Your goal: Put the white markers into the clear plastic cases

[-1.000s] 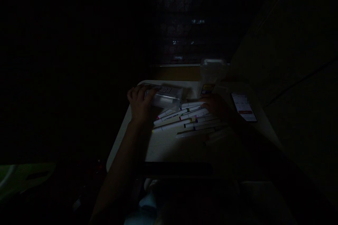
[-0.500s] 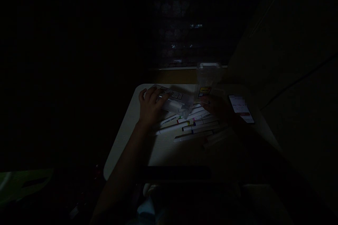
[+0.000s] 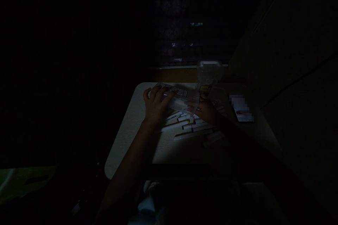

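The scene is very dark. A clear plastic box with a printed label on top is held over the far part of the table. My left hand grips it from the left, fingers spread over its top. At its right end, my right hand has fingers against the box, some in front and some behind. Several white markers with coloured bands lie loose below the box and my right hand. Behind my right hand stands another clear plastic piece with a yellow label, upright.
A phone with a lit screen lies on the right side of the pale table. The table has rounded corners, and a dark wall rises behind its far edge. Near the lower left is a green surface.
My left hand and the clear plastic box have shifted slightly right. My right hand has moved left and down from the yellow label to the box's right end.
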`<state>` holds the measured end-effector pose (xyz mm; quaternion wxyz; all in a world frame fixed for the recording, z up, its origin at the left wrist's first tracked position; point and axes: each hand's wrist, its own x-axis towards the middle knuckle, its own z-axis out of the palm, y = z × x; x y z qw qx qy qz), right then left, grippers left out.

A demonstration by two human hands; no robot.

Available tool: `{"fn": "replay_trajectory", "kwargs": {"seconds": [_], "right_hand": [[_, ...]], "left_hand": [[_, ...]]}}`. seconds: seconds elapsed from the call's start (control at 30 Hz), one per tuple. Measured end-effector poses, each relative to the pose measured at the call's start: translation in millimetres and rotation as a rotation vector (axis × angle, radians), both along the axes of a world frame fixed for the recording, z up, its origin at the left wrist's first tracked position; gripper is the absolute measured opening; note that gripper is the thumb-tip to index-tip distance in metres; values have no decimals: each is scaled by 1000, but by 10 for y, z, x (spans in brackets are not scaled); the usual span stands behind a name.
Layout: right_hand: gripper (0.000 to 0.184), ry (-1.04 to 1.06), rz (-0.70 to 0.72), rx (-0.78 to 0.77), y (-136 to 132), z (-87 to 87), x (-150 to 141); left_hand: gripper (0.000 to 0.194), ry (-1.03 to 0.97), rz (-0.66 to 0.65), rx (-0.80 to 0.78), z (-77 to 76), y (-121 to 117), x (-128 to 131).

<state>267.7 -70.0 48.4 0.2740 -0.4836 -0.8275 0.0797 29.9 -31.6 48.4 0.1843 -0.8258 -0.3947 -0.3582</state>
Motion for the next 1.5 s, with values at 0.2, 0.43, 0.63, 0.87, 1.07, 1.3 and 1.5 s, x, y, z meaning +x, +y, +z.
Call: {"fn": "replay_trajectory", "kwargs": {"seconds": [0.2,0.43,0.63,0.87,1.07,1.3,1.5], "right_hand": [[17,-32,-102,22,-20,32,-25],[12,112,-87,-52,-3,41,89],[14,93,-37,-160,18,96,157],[24,85,-46,-252,-27,145,359],[10,85,-67,-276,-26,74,603],[15,8,-102,-278,-51,28,624],[35,-69,-127,-264,-59,-49,691]], "left_hand": [[49,-38,-5,-57,-16,6,-35],[55,-125,-9,-47,-62,12,-74],[57,-72,-10,-134,-79,-8,-40],[57,-95,65,-170,-41,-28,-83],[56,-105,158,-211,-102,1,-111],[57,-82,121,-278,-180,31,-114],[67,-225,137,-303,-284,127,-284]]}}
